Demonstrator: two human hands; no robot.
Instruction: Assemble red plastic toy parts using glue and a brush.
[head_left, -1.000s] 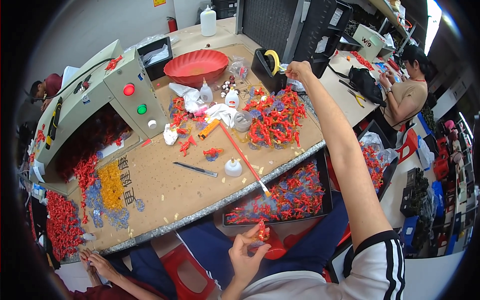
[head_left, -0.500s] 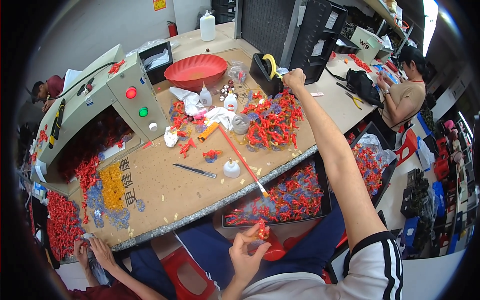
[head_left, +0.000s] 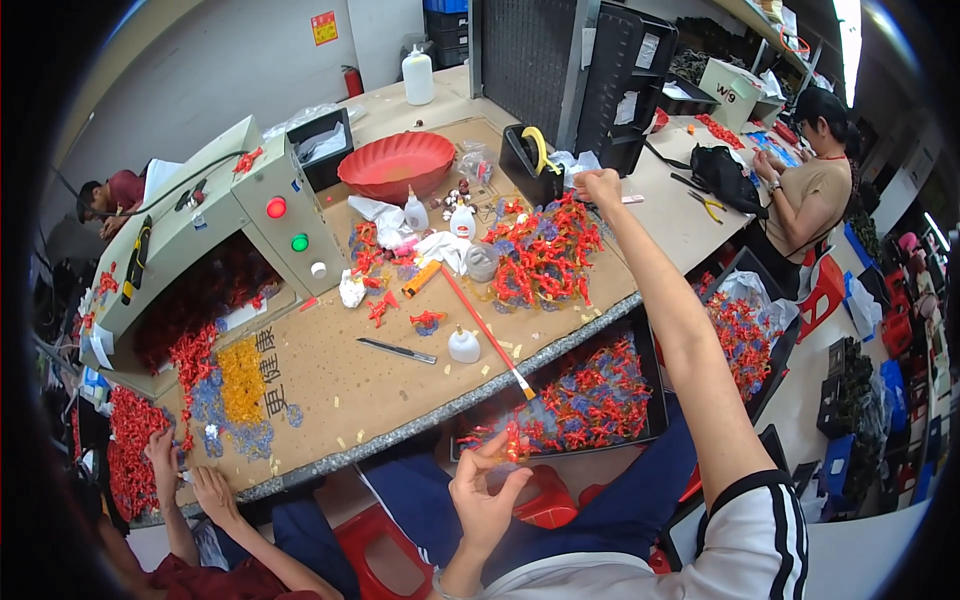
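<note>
My left hand (head_left: 482, 505) is above my lap, its thumb and fingers pinched round a small red toy figure (head_left: 515, 440) with a clear, yellowish part. My right arm reaches far across to the back of the table. There my right hand (head_left: 598, 187) is closed on a crumpled whitish sheet (head_left: 574, 166), tissue or thin plastic. The sheet lies against a black bin (head_left: 528, 170) that has a yellow curved handle (head_left: 541, 148) standing in it. Just below that hand a heap of red figures with blue and yellow pieces (head_left: 545, 255) covers the table.
A machine (head_left: 265, 170) with red and green buttons stands at left. A red bowl (head_left: 395, 165), white bottles (head_left: 463, 345), a knife (head_left: 396, 350) and a brush (head_left: 485, 330) are on the table. A tray (head_left: 600, 400) of figures sits below its edge. Co-workers' hands (head_left: 212, 495) work nearby.
My right hand has dropped slightly, and more of the whitish sheet shows beside it. My left hand still pinches the figure, almost in place. The whole view has shifted a little.
</note>
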